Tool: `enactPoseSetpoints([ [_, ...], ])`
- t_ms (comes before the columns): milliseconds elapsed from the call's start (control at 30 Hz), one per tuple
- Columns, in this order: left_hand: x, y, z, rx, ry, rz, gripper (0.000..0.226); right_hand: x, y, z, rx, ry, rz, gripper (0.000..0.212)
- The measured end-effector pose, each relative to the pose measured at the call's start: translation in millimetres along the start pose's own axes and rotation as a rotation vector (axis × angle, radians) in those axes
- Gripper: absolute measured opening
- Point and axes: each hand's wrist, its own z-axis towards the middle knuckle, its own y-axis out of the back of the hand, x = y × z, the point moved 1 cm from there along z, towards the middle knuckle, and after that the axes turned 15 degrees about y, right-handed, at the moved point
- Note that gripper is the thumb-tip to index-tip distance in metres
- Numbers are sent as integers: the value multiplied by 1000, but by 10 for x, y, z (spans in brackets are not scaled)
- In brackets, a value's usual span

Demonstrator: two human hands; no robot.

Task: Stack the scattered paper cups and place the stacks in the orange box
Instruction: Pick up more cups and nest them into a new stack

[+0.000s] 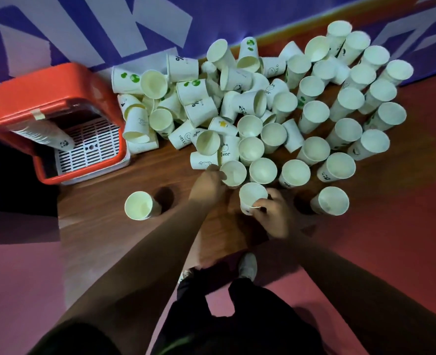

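Many white paper cups lie scattered on a brown wooden surface (104, 226): a tumbled heap (199, 98) in the middle and upright cups (345, 101) to the right. My right hand (273, 213) grips one upright cup (251, 194) by its rim and side. My left hand (208, 184) pinches the rim of the neighbouring upright cup (235, 172). The orange box (20, 98) stands at the left, with a long stack of cups (43, 134) lying inside it.
A lone cup (139, 204) stands left of my hands, another (332, 201) to the right. A white slatted tray (94, 144) lines the box floor. A purple and white banner (84, 26) runs behind the cups. My shoe (247, 265) is below the surface's edge.
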Motion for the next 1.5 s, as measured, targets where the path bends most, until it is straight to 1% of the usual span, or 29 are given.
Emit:
enactPoseSetpoints([
  [67,56,56,-71,-25,-13,-25,24,13,80,-51,-9,21,54,26],
  [167,177,276,-252,-74,-33,-134,26,108,197,-49,-2,31,129,18],
  [233,291,490,-402,-100,-35,-220,28,232,234,-1,-29,49,142,14],
  [333,469,847,-642,-137,4,-362,14,559,270,163,-104,46,137,16],
  [367,543,958,-720,-149,27,-430,13,691,275,242,-127,40,156,17],
  [433,742,1171,-870,-170,44,-563,16,950,248,409,-145,58,219,28],
  [500,1028,1352,-956,-192,15,-632,23,1188,166,554,-135,86,300,46],
  [567,1333,1494,-1012,-177,19,-676,26,1391,65,667,-122,68,355,61],
  [633,1591,1573,-1036,-164,44,-704,41,1577,-36,759,-117,64,360,69],
  [667,1702,1582,-1022,-156,47,-692,51,1659,-82,794,-118,62,358,71],
  [733,1847,1561,-992,-135,55,-575,68,1783,-171,851,-119,41,366,76],
  [800,1937,1499,-966,-111,98,-450,82,1863,-263,875,-124,38,361,78],
  [833,1957,1465,-955,-81,116,-427,87,1891,-305,880,-127,46,353,76],
  [933,2002,1334,-890,-9,98,-363,90,1953,-376,890,-136,50,320,74],
  [1067,2110,1141,-746,3,27,-207,92,2026,-459,910,-121,28,296,75],
  [1200,2241,1127,-682,93,-19,-180,103,2139,-592,919,-84,34,311,78],
  [1233,2287,1170,-682,98,-36,-202,104,2168,-632,921,-73,33,319,77],
  [1267,2329,1232,-703,85,-54,-258,99,2193,-673,925,-61,35,328,75],
  [1333,2381,1384,-778,65,-50,-465,78,2246,-756,940,-39,42,328,71],
  [1400,2386,1512,-842,91,-41,-662,64,2308,-822,957,-19,74,297,71],
  [1467,2365,1569,-850,126,-47,-706,57,2365,-892,976,11,120,265,72],
  [1500,2359,1573,-832,131,-62,-671,55,2395,-927,983,35,137,249,71],
])
